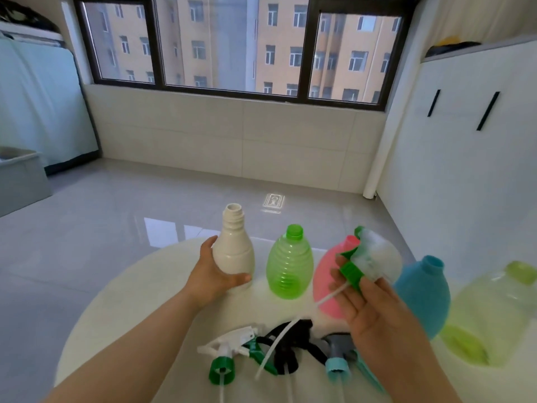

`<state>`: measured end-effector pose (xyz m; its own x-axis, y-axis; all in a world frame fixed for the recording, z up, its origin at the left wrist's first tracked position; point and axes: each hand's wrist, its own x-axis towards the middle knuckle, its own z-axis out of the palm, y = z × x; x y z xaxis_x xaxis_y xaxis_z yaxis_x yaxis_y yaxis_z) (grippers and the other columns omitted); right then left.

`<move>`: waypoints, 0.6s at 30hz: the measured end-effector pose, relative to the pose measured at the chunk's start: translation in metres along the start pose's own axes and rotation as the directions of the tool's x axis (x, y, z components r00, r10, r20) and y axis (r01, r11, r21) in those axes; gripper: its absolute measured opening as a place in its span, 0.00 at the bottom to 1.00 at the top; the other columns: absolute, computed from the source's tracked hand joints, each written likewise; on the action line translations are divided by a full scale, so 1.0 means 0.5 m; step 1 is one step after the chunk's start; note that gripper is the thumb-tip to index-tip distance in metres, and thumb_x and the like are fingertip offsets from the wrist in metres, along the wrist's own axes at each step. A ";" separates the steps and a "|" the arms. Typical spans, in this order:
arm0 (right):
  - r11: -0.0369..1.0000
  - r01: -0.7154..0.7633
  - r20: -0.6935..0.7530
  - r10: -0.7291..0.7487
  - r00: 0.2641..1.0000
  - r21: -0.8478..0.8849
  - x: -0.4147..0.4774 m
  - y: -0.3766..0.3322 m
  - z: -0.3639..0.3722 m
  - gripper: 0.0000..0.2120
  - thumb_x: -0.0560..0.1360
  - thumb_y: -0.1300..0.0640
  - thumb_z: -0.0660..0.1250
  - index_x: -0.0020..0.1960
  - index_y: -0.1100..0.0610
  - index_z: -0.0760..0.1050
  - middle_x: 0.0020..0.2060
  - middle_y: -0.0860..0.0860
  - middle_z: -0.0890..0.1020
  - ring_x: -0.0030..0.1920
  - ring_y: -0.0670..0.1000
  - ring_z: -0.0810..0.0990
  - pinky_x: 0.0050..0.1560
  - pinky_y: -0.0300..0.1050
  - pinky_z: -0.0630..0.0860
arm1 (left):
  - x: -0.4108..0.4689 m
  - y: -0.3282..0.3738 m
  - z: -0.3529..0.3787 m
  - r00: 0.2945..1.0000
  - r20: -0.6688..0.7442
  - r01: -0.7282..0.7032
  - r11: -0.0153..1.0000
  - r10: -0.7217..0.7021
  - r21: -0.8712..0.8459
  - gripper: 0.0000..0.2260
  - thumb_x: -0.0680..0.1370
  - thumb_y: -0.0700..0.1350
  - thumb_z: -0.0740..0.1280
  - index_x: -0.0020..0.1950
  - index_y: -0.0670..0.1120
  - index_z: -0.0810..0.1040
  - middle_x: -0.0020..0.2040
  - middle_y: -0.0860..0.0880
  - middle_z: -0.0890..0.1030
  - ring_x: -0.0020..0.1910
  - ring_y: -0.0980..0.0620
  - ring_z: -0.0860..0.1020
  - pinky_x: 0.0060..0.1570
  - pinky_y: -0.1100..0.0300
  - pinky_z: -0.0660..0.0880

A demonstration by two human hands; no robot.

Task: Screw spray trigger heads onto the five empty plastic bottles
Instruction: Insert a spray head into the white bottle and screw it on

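Note:
My left hand point(216, 271) grips the open-necked white bottle point(234, 248), which stands upright on the round white table point(151, 289). My right hand point(374, 309) holds a green-and-white spray trigger head point(363, 263) in the air in front of the pink bottle point(327, 283); its dip tube hangs down to the left. A green ribbed bottle point(290, 263) stands between the white and pink ones. Right of the pink bottle are a blue bottle point(424, 292) and a pale yellow-green bottle point(494, 312). Several loose trigger heads lie near the front edge: white-green point(223, 356), black point(287, 350), grey-teal point(338, 359).
The table is small, and the bottles stand in a row across its far half. Beyond it lies a glossy tiled floor, with a grey bin point(20, 181) at the far left and a white cabinet point(465, 141) on the right.

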<state>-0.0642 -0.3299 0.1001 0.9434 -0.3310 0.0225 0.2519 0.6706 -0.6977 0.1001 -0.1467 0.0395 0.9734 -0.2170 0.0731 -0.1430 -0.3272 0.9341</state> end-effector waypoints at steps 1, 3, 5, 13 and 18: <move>1.000 0.003 -0.004 -0.003 1.000 -0.008 0.000 0.000 -0.001 0.13 0.62 0.63 0.60 0.37 0.56 0.83 0.36 0.52 0.86 0.38 0.48 0.85 0.39 0.43 0.81 | 0.002 -0.001 0.000 1.000 -0.011 0.016 1.000 -0.016 0.021 0.43 0.61 0.43 0.78 0.68 0.48 0.56 0.56 0.49 0.68 0.55 0.47 0.70 0.55 0.53 0.69; 1.000 0.018 -0.015 -0.019 1.000 -0.018 -0.001 -0.004 -0.003 0.13 0.64 0.63 0.60 0.37 0.57 0.83 0.36 0.52 0.86 0.38 0.49 0.85 0.38 0.42 0.82 | -0.003 0.007 -0.003 0.999 -0.038 0.028 0.997 -0.025 0.067 0.42 0.58 0.50 0.76 0.65 0.49 0.58 0.54 0.49 0.70 0.56 0.43 0.72 0.58 0.47 0.71; 0.999 0.050 -0.034 -0.050 0.998 -0.008 -0.002 -0.011 -0.006 0.13 0.67 0.64 0.59 0.36 0.56 0.83 0.36 0.52 0.86 0.37 0.49 0.85 0.38 0.42 0.82 | -0.016 0.021 -0.013 0.997 -0.075 0.006 0.994 0.002 0.108 0.40 0.55 0.53 0.73 0.63 0.50 0.60 0.52 0.51 0.70 0.54 0.43 0.73 0.57 0.47 0.71; 0.986 0.165 -0.020 -0.165 0.986 -0.001 -0.028 -0.058 0.019 0.11 0.67 0.61 0.59 0.41 0.55 0.80 0.35 0.51 0.86 0.39 0.47 0.84 0.40 0.39 0.81 | -0.198 0.048 -0.139 0.977 0.029 -0.215 0.955 0.213 0.206 0.35 0.56 0.45 0.79 0.48 0.73 0.63 0.47 0.70 0.74 0.47 0.76 0.70 0.35 0.73 0.69; 0.943 0.302 -0.068 -0.295 0.953 0.138 -0.050 -0.078 0.061 0.07 0.68 0.59 0.61 0.44 0.57 0.76 0.36 0.50 0.85 0.41 0.47 0.84 0.40 0.41 0.81 | -0.290 0.030 -0.148 0.983 0.055 -0.184 0.947 0.176 0.262 0.39 0.53 0.49 0.79 0.52 0.70 0.59 0.50 0.70 0.68 0.47 0.70 0.69 0.41 0.74 0.64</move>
<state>-0.0908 -0.3275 0.1487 0.8101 -0.5583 0.1789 0.5523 0.6245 -0.5522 -0.0298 -0.0520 0.0689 0.9217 -0.3215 0.2170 -0.3618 -0.5108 0.7798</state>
